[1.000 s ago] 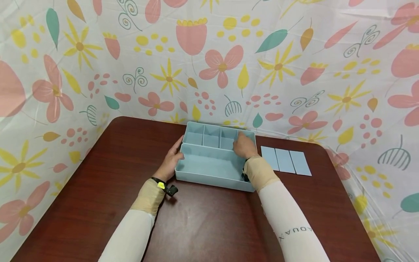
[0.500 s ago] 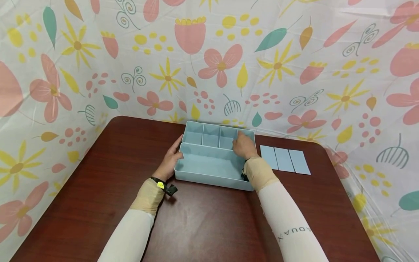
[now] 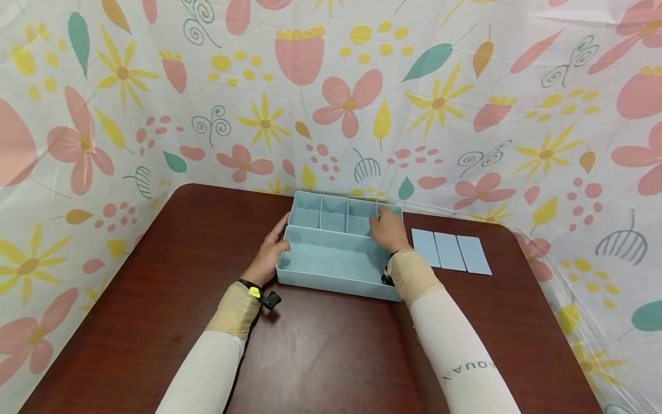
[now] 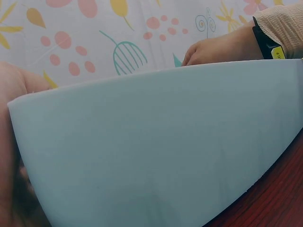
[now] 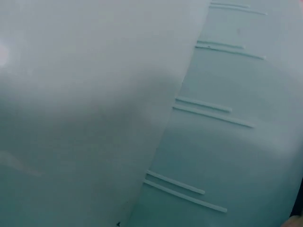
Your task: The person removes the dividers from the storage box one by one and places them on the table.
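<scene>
Gripping the organizer box (image 3: 338,283) at 9 o'clock, the left hand (image 3: 268,254) steadies it. The right hand (image 3: 389,229), pinching the rightmost divider (image 3: 377,206), has edged toward 3 o'clock; divider adjustment appears unfinished.

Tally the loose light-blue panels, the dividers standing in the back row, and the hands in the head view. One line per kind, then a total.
Loose panels: 3 (left, middle, right)
Standing dividers: 3 (left, middle, right, the last partly hidden)
Hands: 2 (left hand, right hand)
Total: 8
</scene>
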{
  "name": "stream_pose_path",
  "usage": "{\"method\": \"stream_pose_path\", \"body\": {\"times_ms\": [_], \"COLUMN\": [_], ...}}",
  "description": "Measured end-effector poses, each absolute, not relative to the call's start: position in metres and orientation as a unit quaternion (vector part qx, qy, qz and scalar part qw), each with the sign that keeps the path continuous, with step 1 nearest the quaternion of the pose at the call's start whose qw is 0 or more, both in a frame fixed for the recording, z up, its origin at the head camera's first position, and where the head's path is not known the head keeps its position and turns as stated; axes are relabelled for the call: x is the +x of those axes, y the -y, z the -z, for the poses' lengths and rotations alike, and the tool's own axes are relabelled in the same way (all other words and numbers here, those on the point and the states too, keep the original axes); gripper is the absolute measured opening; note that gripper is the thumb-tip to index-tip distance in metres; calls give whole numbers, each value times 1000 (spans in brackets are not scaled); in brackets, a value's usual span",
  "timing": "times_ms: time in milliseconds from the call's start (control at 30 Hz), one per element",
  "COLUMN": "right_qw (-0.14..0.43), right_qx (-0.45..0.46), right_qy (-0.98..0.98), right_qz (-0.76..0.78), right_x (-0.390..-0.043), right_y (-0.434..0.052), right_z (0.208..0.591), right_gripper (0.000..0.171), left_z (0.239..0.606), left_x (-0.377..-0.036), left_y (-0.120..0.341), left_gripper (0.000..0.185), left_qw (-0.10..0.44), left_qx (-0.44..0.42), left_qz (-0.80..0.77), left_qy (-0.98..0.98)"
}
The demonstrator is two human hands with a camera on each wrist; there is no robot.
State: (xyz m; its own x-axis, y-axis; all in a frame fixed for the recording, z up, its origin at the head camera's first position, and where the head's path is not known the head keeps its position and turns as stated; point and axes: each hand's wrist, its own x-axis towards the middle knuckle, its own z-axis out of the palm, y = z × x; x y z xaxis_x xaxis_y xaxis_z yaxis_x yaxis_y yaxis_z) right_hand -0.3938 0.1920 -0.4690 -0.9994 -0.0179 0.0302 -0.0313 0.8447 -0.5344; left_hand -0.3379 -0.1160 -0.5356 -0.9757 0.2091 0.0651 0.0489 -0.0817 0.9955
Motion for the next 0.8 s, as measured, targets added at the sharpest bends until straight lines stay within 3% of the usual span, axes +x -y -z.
{"method": "stream_pose_path", "body": {"times_ms": [167,533,800], "right_qw": [22,44,48], "right_qx": [17,19,32], "right_qy": [950,925,925], "right_qz": [-311,-377,-376], "right_x": [-395,-391,-388], "right_y": [-196,-204,-206], "right_z": [469,456,446], "right_gripper": [34,41,34], "left_z": [536,533,532], "left_x": [-337,-336,-335], "left_y": [116,114,114], "left_gripper": [89,89,89], "left_qw": [56,54,54], "left_qx": [87,97,100], "left_qz": [-727,-720,-720], "left_qy": [-679,-685,-685]}}
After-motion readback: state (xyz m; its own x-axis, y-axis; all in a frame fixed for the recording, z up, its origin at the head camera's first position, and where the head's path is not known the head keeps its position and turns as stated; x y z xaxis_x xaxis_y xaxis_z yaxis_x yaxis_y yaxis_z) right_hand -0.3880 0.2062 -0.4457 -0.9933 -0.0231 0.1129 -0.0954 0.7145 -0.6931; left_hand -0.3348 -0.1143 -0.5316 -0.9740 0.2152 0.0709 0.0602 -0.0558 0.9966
